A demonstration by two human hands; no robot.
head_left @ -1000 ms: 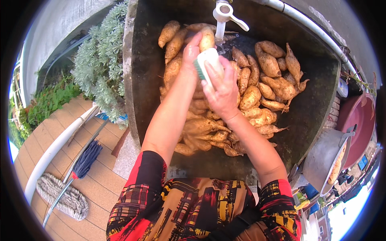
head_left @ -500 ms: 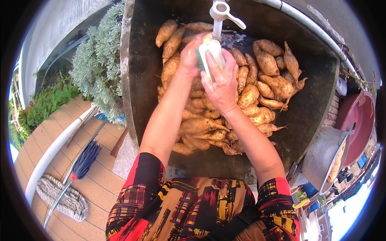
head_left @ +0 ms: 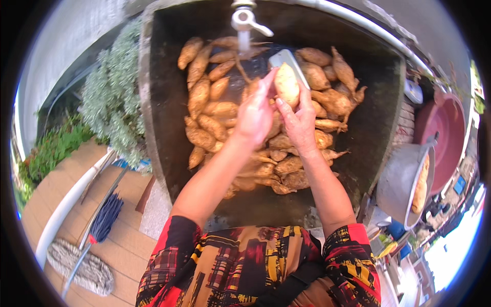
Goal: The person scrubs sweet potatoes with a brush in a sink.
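A pale, scrubbed sweet potato [head_left: 287, 86] is upright between my two hands, over a heap of sweet potatoes [head_left: 204, 134] in a dark stone sink [head_left: 381, 110]. My left hand [head_left: 257, 113], smeared by motion, has its fingers along the potato's left side. My right hand [head_left: 300, 123] holds a white-backed scrub brush [head_left: 280, 57] behind the potato, with its thumb against the potato's lower end. The brush's bristles are hidden. Above them, water runs from a tap [head_left: 243, 20] with a white lever.
A grey-leaved shrub [head_left: 113, 94] stands left of the sink. Mops [head_left: 105, 217] lie on the tiled floor beyond it. To the right are a metal pot [head_left: 401, 189] with a sweet potato inside and a reddish basin [head_left: 450, 138]. A white pipe [head_left: 358, 23] follows the far rim.
The hands and brush have come away from under the tap, toward me. The brush no longer covers the sweet potato, which now shows between both hands. The view has shifted slightly.
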